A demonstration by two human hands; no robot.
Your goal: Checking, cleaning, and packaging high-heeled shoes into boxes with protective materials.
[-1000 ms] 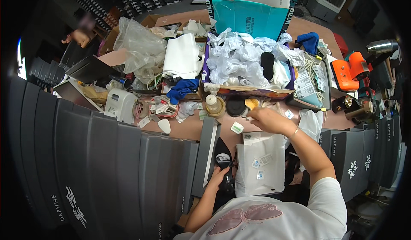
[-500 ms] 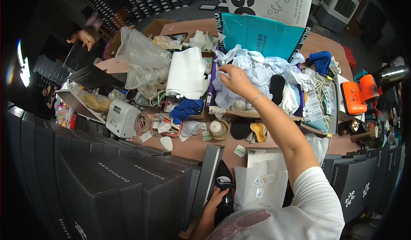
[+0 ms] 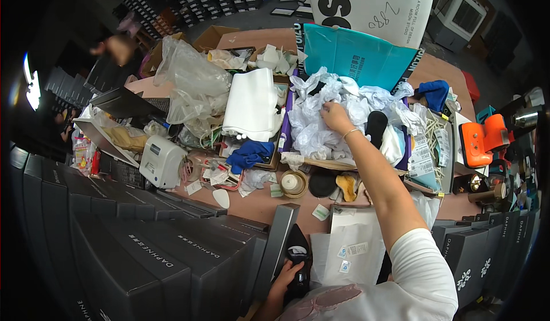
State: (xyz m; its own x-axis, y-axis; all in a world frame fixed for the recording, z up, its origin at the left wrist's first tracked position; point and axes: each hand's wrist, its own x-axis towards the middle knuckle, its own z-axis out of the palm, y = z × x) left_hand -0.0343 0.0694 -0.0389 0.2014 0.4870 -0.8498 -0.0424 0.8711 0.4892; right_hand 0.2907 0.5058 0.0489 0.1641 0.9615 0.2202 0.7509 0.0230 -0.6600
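There are two blue cloths (image 3: 251, 156) (image 3: 433, 94), one held black shoe (image 3: 297, 243) and one black disc (image 3: 322, 183).

Worktable (image 3: 260, 205): we see its pinkish top through the middle.
Floor (image 3: 243, 22): grey, just before our twelve o'clock.
Box stacks (image 3: 195, 0): dark rows we make out at eleven.
Light (image 3: 32, 86): a white glare between nine and ten.
Air cooler (image 3: 461, 14): pale, boxy, at our two o'clock.

pinkish table (image 3: 252, 205), on it white machine (image 3: 162, 161), rounded card (image 3: 221, 198), purple-edged box (image 3: 285, 133) of crumpled paper (image 3: 312, 123)
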